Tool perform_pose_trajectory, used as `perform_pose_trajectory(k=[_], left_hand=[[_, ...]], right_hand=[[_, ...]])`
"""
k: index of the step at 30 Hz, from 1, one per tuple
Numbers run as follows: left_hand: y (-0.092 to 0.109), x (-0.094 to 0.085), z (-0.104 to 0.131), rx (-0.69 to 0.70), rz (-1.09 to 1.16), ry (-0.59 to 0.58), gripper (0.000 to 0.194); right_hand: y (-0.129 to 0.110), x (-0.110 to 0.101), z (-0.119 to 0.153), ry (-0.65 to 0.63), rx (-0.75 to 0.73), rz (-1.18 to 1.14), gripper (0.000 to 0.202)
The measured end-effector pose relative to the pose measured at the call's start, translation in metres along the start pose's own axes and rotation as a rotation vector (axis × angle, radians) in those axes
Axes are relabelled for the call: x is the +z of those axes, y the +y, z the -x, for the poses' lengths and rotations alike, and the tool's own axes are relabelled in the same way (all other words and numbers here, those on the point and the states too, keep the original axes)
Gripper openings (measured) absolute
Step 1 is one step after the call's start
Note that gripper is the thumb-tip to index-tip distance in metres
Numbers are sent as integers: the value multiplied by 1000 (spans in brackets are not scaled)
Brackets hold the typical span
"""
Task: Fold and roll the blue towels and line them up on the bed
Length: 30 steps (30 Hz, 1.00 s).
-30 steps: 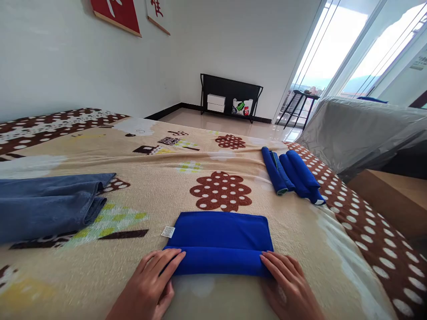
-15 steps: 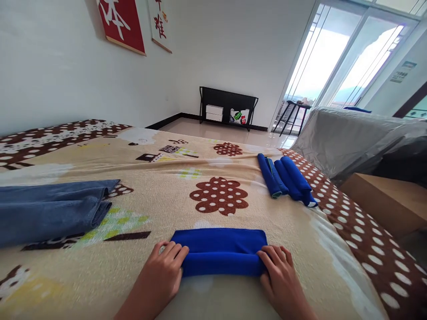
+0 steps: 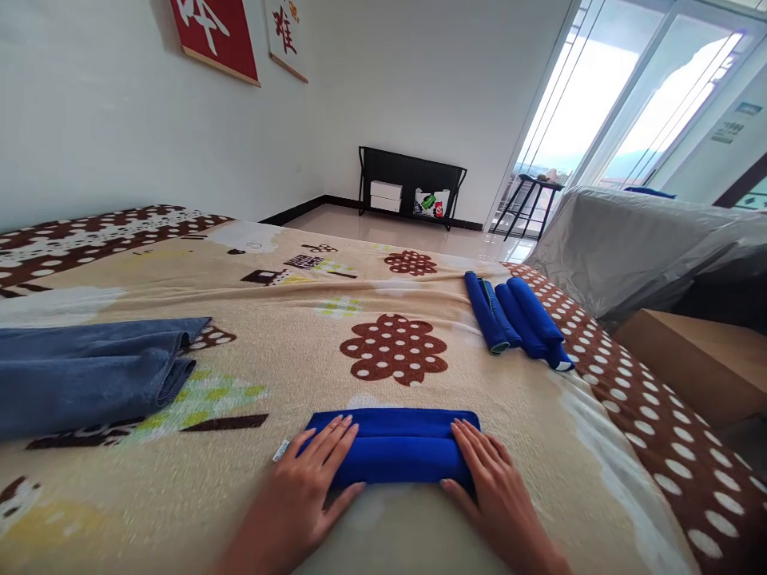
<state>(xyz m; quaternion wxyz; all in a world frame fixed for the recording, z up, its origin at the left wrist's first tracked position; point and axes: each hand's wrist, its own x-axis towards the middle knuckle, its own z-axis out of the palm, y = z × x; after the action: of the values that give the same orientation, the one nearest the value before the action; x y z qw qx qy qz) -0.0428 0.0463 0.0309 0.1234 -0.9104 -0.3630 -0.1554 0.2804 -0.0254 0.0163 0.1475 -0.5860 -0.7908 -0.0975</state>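
Observation:
A bright blue cloth, partly rolled from the near side, lies on the patterned blanket. A narrow flat strip shows along its far edge. My left hand rests on its left end, fingers stretched over the roll and the thumb at the near edge. On the right end lies my right hand, its fingers also extended and its thumb apart. A small white tag sticks out beside my left hand.
Several rolled blue cloths lie at the right back of the blanket. A grey-blue cloth lies at the left. Beyond the right edge are a cardboard box and a plastic-covered piece of furniture.
Both hands have gone from gripping the cloth's ends to lying on it with fingers extended. The roll has moved slightly away, leaving a narrower flat strip. The tag has come into sight.

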Motion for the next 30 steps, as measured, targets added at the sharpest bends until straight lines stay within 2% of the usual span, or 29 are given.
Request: perform_pose_trajectory(k=[3,5,8,11,14,19,21,25,28,30], left_hand=[[-8,-2,7,33,-55,44,68],[-3,-5,10,31,-70,85,62],[11,-8,17,-55,-24,136,53],[16,-7,24,-83,29,114,53],[13,0,21,-72,15,103,58],[11,7,0,-101,-14,199,51],[11,1,-3,-108,6,164,50],[13,-11,-3,-145,61,-42,43],[25,-9,-13,-207,-37,-67,46],[37,-6,-25,-143,-34,-43,55]], right_hand=[[9,-3,11,46,-16,93,73],[5,-7,14,95,-39,151,72],[-3,-11,18,173,-97,157,63],[-5,-10,20,178,-147,101,59],[-3,-3,15,138,-106,33,58],[-6,-5,-7,212,25,-177,50],[-7,-14,-10,153,41,-245,50],[-14,-23,-7,31,82,-273,42],[-31,-16,-13,128,132,-122,41],[-46,-9,-22,165,63,-46,55]])
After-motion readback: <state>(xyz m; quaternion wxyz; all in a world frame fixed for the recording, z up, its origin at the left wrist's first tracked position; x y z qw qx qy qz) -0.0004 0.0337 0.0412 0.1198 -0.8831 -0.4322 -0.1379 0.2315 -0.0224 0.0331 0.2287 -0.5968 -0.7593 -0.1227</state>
